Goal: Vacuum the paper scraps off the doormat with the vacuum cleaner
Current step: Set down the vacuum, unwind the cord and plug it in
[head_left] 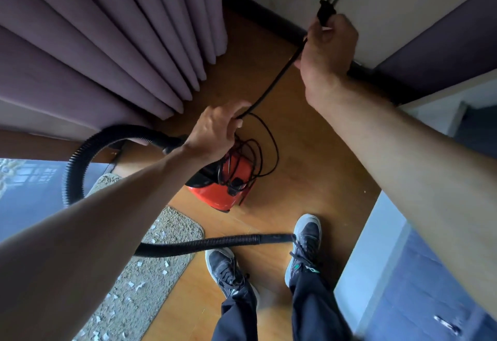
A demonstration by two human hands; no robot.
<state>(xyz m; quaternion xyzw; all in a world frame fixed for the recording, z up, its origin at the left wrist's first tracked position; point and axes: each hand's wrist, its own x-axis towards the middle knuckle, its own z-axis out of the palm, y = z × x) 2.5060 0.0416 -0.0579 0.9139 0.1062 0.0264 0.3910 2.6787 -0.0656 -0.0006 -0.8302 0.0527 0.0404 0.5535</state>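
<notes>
1. Step in hand: getting power to the vacuum (pixel 220 190), which sits on the floor (pixel 309 158). No suction has begun, judging by the plug (pixel 326 7) being free.
2. The right hand (pixel 326 45) holds the plug, prongs up, beyond the vacuum near the wall (pixel 376 4).
3. The left hand (pixel 215 131) is closed around the cord (pixel 271 85) just above the vacuum. Loose loops hang onto the vacuum's top.
4. The doormat (pixel 150 273) lies nearer the person than the vacuum, to its left, with scraps (pixel 131 284) scattered over it.
5. The hose (pixel 215 242) runs from the vacuum across the doormat's edge.
6. The next move calls for finding a socket. None is in view. The cord also needs enough slack.
</notes>
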